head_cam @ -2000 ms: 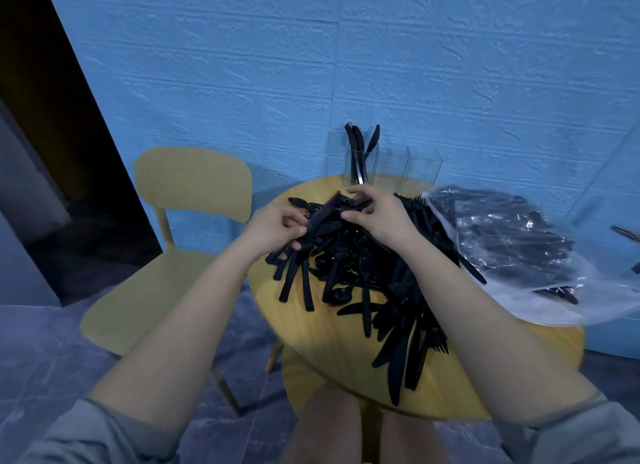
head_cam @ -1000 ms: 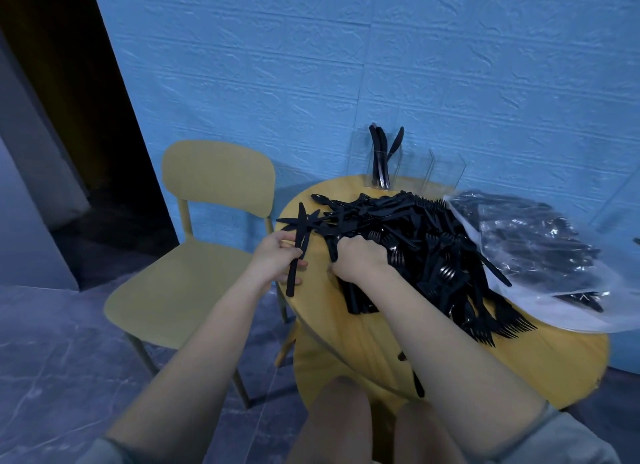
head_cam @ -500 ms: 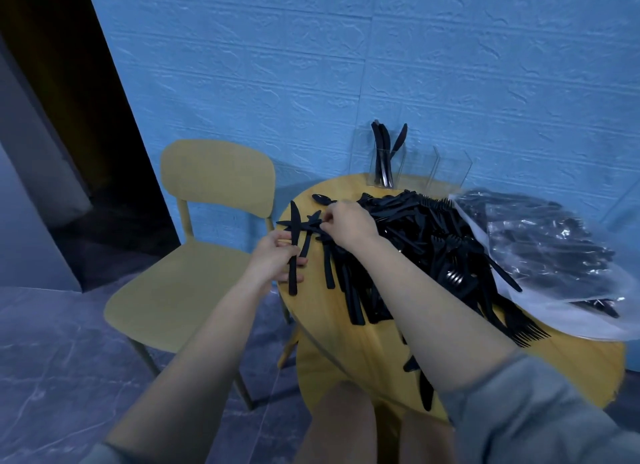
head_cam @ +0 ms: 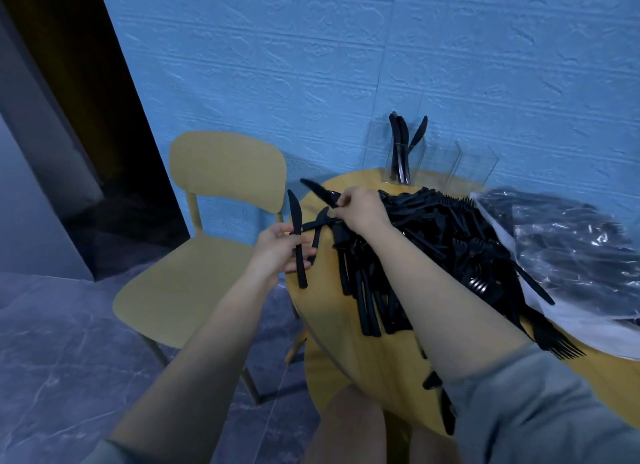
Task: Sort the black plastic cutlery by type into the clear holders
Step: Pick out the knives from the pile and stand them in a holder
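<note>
— On the round yellow wooden table (head_cam: 349, 346), what lies there?

— A big heap of black plastic cutlery (head_cam: 436, 242), knives and forks tangled together, spread from the middle towards the right edge, where it meets a crumpled clear plastic bag (head_cam: 568, 252) holding more black pieces.

— And the hands?

— The left hand (head_cam: 277, 252), at the table's left edge, has its fingers curled round an upright black plastic knife (head_cam: 298, 242), blade pointing up. The right hand (head_cam: 363, 209), at the far left of the heap, pinches a second black knife (head_cam: 320, 193) by its handle, blade slanting up and left.

— Where are the holders?

— Three clear square plastic holders (head_cam: 471, 167) stand in a row at the table's far edge, against the blue textured wall (head_cam: 381, 48). The leftmost one holds a few black knives standing upright (head_cam: 401, 145); nothing dark shows in the other two.

— Anything beside the table?

— A yellow chair (head_cam: 207, 228) stands to its left on the grey marbled floor (head_cam: 52, 359).
</note>
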Demonstrator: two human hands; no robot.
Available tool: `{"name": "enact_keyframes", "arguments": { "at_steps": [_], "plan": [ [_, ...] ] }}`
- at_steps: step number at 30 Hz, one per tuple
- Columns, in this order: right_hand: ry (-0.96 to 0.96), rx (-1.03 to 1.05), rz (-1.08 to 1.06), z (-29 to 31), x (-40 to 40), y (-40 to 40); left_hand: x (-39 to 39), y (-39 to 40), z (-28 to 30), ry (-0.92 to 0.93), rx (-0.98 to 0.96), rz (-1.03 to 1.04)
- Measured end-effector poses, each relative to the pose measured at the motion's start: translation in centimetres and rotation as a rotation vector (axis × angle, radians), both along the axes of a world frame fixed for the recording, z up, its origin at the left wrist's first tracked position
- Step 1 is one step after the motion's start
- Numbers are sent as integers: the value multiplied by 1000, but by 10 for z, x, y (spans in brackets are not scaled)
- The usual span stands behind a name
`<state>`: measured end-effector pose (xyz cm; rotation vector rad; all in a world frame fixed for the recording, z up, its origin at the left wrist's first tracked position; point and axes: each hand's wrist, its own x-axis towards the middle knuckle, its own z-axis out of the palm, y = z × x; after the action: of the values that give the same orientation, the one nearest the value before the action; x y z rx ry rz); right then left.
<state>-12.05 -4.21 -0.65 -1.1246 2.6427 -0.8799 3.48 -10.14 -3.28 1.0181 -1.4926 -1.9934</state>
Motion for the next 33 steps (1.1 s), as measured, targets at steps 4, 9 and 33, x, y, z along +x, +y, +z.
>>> {"name": "enact_keyframes", "arguments": {
  "at_steps": [4,9,33],
  "plan": [
    [-223,-371,-40,15,-2,13,-3,3,3,67,-8,10],
    [-458,-448,80,33,11,26,-8,8,10,119,-88,39],
    [249,443,40,-4,53,-17,16,-6,-2,101,29,28]
  ]
}}
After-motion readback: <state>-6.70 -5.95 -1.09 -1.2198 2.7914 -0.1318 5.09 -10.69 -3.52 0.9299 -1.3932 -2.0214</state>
